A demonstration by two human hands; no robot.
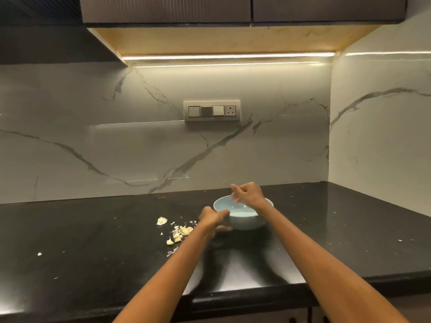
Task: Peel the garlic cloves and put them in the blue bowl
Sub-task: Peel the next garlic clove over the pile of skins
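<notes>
A pale blue bowl (245,221) stands on the black counter near the back. My left hand (213,219) grips its left rim and side. Over the bowl's far right rim hovers my right hand (248,194), fingers curled and pinched together; whether a clove sits in them is hidden. Garlic cloves and loose skins (180,233) lie in a small heap just left of the bowl, by my left wrist. One larger piece of skin (161,221) lies further left. The bowl's inside looks bare where I can see it.
The black counter (93,252) runs to a front edge low in view and carries small white flecks. A marble wall with a switch plate (211,111) stands behind; a side wall closes the right corner. Cabinets hang overhead.
</notes>
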